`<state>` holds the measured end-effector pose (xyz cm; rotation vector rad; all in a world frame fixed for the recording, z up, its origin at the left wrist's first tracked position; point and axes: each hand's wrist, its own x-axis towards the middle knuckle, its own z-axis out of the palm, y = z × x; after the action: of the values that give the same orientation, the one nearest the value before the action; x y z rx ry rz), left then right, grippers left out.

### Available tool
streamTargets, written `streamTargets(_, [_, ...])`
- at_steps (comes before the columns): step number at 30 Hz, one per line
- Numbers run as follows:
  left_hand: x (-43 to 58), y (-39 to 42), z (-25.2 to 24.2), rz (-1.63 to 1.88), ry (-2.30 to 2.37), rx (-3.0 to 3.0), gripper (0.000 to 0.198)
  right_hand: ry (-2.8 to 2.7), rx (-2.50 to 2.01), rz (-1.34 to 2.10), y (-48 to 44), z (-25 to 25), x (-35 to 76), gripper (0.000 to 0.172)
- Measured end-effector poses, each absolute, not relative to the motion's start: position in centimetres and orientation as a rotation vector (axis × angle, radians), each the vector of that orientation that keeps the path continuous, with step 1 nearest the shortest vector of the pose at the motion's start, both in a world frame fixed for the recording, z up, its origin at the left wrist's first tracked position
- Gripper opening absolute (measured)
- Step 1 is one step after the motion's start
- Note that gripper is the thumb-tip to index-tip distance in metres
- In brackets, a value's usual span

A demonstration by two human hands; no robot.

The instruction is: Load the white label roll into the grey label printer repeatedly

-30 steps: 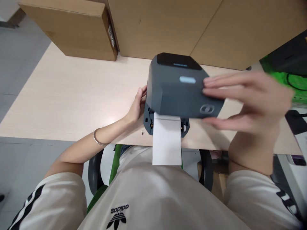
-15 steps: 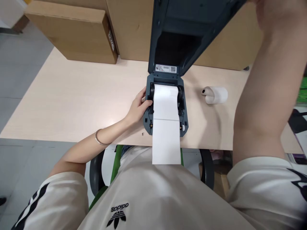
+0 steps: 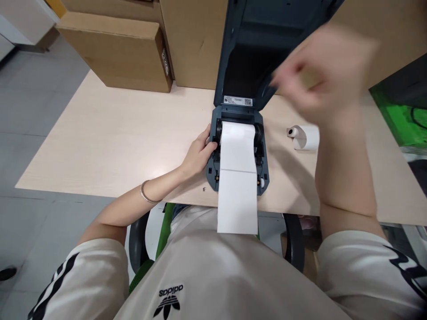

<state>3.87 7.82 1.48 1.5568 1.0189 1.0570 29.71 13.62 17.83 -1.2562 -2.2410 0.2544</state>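
1. At the far left a flat cardboard box (image 3: 115, 49) lies closed on the back of the pale wooden desk (image 3: 110, 142); its contents are hidden. A taller box (image 3: 193, 40) stands just beside it to the right.
2. The left hand (image 3: 199, 153) rests on the desk against the left side of the label printer (image 3: 237, 151), its fingers curled around the edge of the base; a thin bracelet (image 3: 147, 195) sits on that wrist.
3. The printer stands near the front edge of the desk with its dark lid (image 3: 263, 44) swung up and back, so the paper bay is exposed.
4. In the bay sits a white label roll (image 3: 238, 133), its axle running left to right between two dark holders. The paper strip (image 3: 237, 195) runs from the roll straight towards the person, its long axis front to back, and hangs over the desk edge.
5. The right hand (image 3: 320, 66) is blurred in the air in front of the raised lid, fingers loosely spread and holding nothing; whether it touches the lid cannot be told.
6. A small spare roll (image 3: 304, 137) lies on its side on the desk right of the printer, core pointing left.
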Motion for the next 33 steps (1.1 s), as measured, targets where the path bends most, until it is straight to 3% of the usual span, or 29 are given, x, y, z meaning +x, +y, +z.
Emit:
streamTargets(2, [3.9,7.9,1.6,1.062,1.023,1.571,0.065,-2.525,-1.193,0.297,12.7,16.0,28.7,0.043])
streamTargets(6, [4.1,7.8,2.0,1.062,1.035,1.582,0.063,-2.776,-1.412,0.567,13.7,13.2,26.8,0.076])
streamTargets(11, [4.2,7.7,2.4,1.041,1.064,1.590,0.065,-2.865,-1.738,0.654,14.2,12.5,25.1,0.083])
streamTargets(18, [4.1,7.8,1.9,1.066,1.042,1.586,0.065,-2.827,-1.710,0.556,13.8,13.1,24.8,0.080])
streamTargets(29, [3.8,8.3,1.3,1.079,0.983,1.639,0.068,-2.448,-1.540,0.532,11.8,20.6,35.2,0.069])
streamTargets(33, [3.9,8.2,1.4,1.076,0.977,1.635,0.068,-2.350,-1.746,0.805,13.7,18.6,39.9,0.068])
